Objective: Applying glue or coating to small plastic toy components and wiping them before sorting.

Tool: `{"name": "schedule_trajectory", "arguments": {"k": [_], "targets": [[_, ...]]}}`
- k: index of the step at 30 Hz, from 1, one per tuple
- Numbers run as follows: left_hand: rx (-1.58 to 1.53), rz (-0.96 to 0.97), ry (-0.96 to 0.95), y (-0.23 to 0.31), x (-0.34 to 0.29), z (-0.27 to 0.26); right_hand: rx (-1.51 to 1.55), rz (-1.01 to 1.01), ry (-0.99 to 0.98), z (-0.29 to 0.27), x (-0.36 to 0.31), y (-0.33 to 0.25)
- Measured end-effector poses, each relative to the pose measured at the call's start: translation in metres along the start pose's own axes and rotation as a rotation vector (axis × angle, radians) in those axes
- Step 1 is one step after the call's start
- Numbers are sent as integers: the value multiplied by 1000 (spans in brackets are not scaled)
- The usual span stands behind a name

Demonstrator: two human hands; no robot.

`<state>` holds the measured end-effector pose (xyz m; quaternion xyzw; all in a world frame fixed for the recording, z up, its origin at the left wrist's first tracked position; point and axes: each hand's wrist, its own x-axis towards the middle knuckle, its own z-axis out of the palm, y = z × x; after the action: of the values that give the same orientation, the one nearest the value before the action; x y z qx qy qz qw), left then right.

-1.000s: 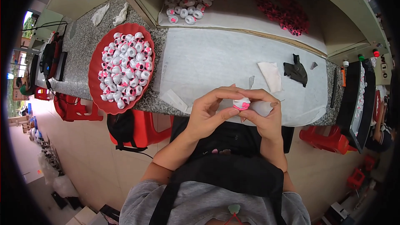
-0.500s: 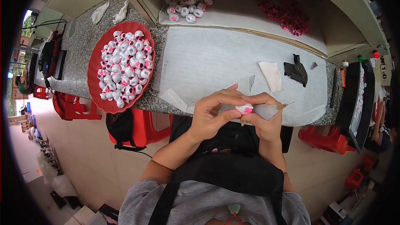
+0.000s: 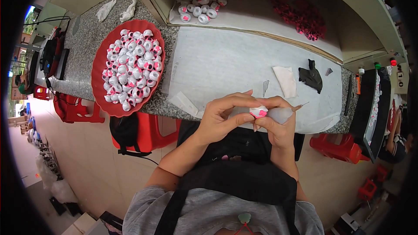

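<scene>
My left hand point(image 3: 219, 119) pinches a small white plastic piece with a pink patch point(image 3: 259, 112) between thumb and fingers, above the near edge of the white sheet point(image 3: 217, 65). Against it, my right hand point(image 3: 279, 135) is closed round a translucent squeeze bottle point(image 3: 281, 114), and its fingertips also touch the piece. A thin needle tip point(image 3: 301, 106) on the bottle points away to the right. At the left, a red scalloped tray point(image 3: 98, 76) holds a heap of similar white and pink pieces point(image 3: 130, 67).
Shelf space behind holds more white pieces point(image 3: 203, 10) and a pile of dark pink parts point(image 3: 300, 17). On the sheet lie a folded white cloth point(image 3: 285, 81) and a black scrap point(image 3: 311, 76). Red stools point(image 3: 146, 132) stand below the table. A co-worker point(image 3: 395, 143) is at far right.
Both hands stay together on the white and pink piece, which is turned slightly, with more pink facing up. The whole view has shifted a little.
</scene>
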<state>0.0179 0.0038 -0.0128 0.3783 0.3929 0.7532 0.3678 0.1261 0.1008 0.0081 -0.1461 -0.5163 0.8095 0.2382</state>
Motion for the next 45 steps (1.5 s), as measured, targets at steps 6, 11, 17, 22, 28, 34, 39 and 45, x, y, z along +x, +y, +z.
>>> {"name": "schedule_trajectory", "arguments": {"k": [6, 11, 17, 22, 28, 34, 39, 45], "targets": [[15, -1, 67, 0, -2, 5, -37, 30, 16, 2, 0, 0], [16, 6, 100, -2, -3, 10, -43, -29, 56, 3, -3, 3], [45, 28, 121, -3, -4, 12, -14, -29, 62, 4, -3, 4], [50, 28, 122, -5, 0, 13, 12, -33, 72, 2, -1, 6], [33, -6, 149, 0, -4, 6, 82, 65, 27, 4, 1, 7], [-42, 40, 22, -9, -5, 9, 58, 69, 111, 5, -9, -1], [18, 47, 55, -4, -8, 10, 73, 9, 94, 5, -8, 6], [333, 246, 344, 28, -4, -21, 49, 119, 43, 11, 7, -2]]}}
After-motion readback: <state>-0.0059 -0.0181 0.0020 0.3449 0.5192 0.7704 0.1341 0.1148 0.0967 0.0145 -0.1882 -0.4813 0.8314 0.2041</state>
